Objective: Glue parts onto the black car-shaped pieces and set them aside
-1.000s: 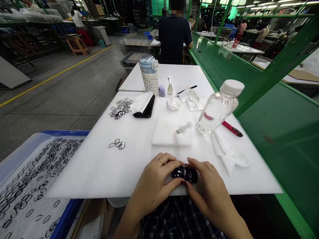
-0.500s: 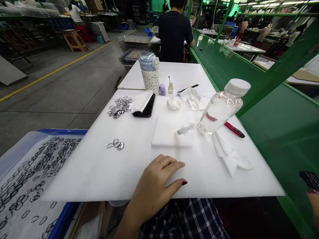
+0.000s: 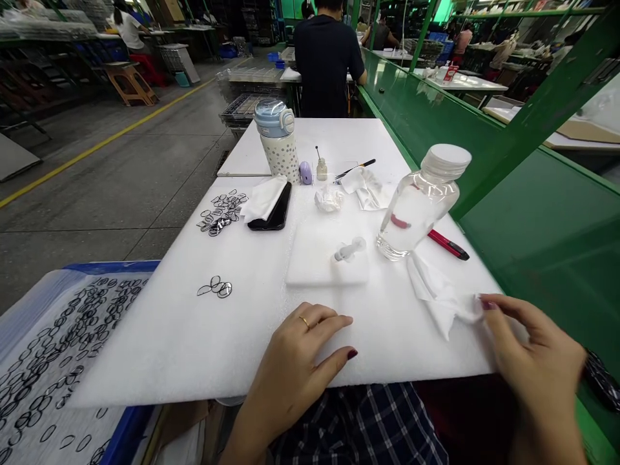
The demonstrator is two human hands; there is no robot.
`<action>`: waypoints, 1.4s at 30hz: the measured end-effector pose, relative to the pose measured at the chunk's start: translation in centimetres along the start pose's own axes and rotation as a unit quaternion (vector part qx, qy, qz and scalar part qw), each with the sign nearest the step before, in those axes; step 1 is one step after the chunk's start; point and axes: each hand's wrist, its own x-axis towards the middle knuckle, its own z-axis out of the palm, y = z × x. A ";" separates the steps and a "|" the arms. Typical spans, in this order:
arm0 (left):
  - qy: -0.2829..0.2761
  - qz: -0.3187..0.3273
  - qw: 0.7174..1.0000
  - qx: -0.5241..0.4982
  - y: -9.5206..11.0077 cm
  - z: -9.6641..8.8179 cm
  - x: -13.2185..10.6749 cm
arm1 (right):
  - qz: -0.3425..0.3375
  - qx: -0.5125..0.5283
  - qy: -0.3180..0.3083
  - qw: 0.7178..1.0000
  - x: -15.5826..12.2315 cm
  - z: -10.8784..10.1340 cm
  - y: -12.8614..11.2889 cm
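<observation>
1. Pinches white cloth (image 3: 438,300) by its end with right hand (image 3: 537,355), on the near side of the bottle (image 3: 419,206).
2. Rests left hand (image 3: 295,358), loosely spread and empty, on desk (image 3: 159,342), near-left of the bottle.

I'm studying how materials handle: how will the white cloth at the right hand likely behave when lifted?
The white cloth looks floppy, judging by its loose folds. It is probably light, since it appears thin. Its far end lies close to the base of the clear bottle, so it might brush against that.
</observation>
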 end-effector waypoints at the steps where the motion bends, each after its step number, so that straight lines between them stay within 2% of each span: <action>1: 0.003 0.003 1.000 0.002 0.0 0.0 0.0 | -0.020 -0.019 -0.010 1.000 0.4 0.6 -1.0; 4: 0.011 0.015 1.000 0.008 -0.2 0.1 0.0 | -0.043 -0.032 -0.026 0.998 0.9 1.5 -2.1; 10: 0.019 0.023 1.000 0.008 -0.4 0.1 0.1 | -0.044 -0.022 -0.019 0.999 0.4 1.0 -1.4; 42: 0.018 0.028 0.999 0.012 -0.3 0.2 0.0 | -0.033 -0.025 0.005 0.999 0.4 1.2 -1.7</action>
